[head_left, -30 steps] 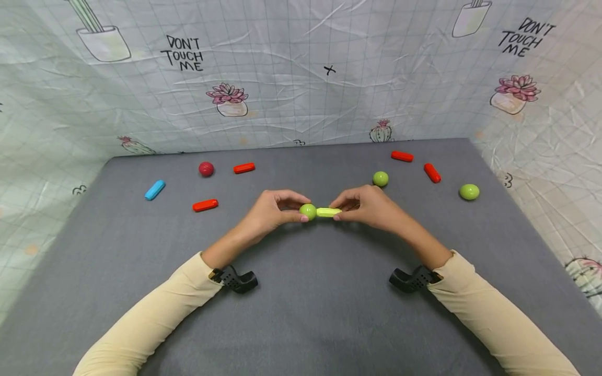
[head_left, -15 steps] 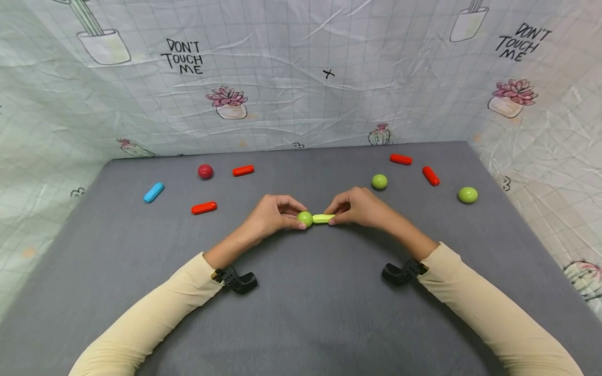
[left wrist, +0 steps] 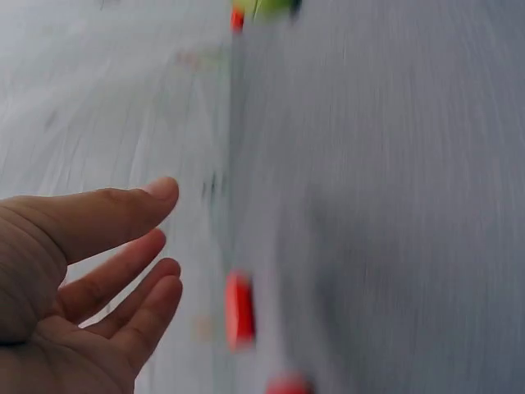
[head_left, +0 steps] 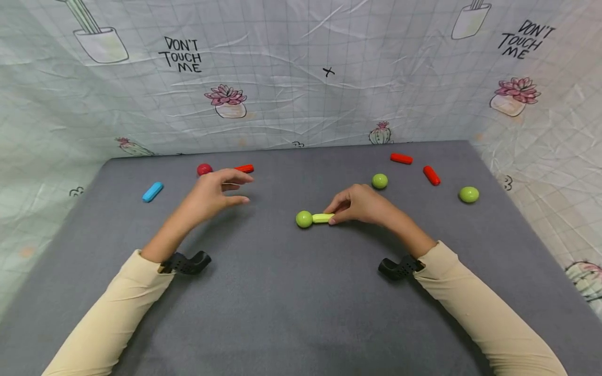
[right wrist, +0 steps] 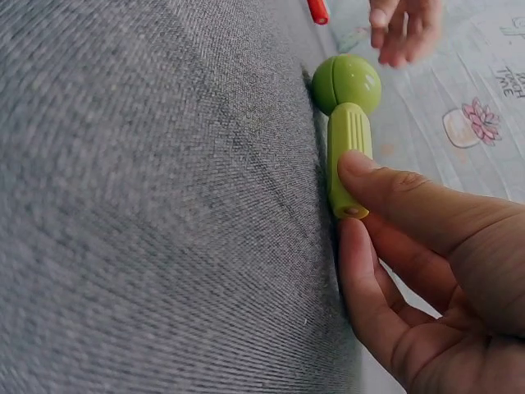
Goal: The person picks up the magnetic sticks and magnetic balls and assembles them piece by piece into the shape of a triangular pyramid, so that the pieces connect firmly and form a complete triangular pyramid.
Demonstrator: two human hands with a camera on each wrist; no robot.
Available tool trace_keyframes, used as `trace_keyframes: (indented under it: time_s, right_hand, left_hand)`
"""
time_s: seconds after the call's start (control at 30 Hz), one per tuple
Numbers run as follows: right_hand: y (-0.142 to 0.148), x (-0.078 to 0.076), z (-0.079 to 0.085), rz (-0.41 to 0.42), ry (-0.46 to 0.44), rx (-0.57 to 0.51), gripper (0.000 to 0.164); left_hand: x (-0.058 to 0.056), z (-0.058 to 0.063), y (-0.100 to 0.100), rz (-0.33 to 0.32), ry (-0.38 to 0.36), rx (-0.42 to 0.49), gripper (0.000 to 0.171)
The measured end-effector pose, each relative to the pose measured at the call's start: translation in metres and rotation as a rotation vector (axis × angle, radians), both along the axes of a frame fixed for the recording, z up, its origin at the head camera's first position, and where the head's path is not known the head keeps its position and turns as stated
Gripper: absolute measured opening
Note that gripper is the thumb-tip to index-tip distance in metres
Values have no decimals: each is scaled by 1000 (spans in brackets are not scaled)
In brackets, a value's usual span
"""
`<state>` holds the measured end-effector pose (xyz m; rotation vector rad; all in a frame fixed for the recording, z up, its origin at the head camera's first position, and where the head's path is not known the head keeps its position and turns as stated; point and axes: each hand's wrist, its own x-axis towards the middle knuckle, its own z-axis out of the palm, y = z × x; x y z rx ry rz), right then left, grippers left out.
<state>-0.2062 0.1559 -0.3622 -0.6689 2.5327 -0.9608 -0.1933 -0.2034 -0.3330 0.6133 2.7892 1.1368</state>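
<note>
My right hand [head_left: 359, 204] pinches a yellow-green ridged rod [head_left: 322, 218] between thumb and fingers, low over the table. At the rod's left end sits a shiny green ball [head_left: 304, 219]; in the right wrist view the ball [right wrist: 346, 84] meets the rod [right wrist: 350, 135] end to end and shows a seam. My left hand [head_left: 213, 193] hovers over the left of the table with fingers apart, holding nothing. Beyond its fingers lie a red rod [head_left: 244, 168] and a red ball [head_left: 204, 169]. Another red rod is hidden beneath that hand.
A blue rod [head_left: 152, 191] lies at the far left of the grey table [head_left: 291, 292]. To the right rest two green balls, one nearer [head_left: 379, 181] and one outer [head_left: 469, 195], plus two red rods [head_left: 401, 158]. A printed cloth [head_left: 282, 68] hangs behind.
My left hand has let go of the green ball and swung left, now covering a red rod. The right hand keeps its pinch on the yellow-green rod, after a slight shift left and nearer.
</note>
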Motion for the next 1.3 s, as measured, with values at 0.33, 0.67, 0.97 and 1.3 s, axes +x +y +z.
trace_keyframes:
  time_s: [0.33,0.67,0.97,1.3]
  right_hand:
    - [3,2,0,22,28,-3,21]
    - [5,1,-3,59,62,-19,21]
    - [6,0,-3,70,55,-38,22]
    - [8,-1,-4,56,-4,-70,23]
  left_hand:
    - [12,-6,-89,157,-96,-88,50]
    - [5,-27,-111,198,-166,51,51]
    - [2,-37,-116,245,-301,142,52]
    - [1,-41,-120,268,-398,253,46]
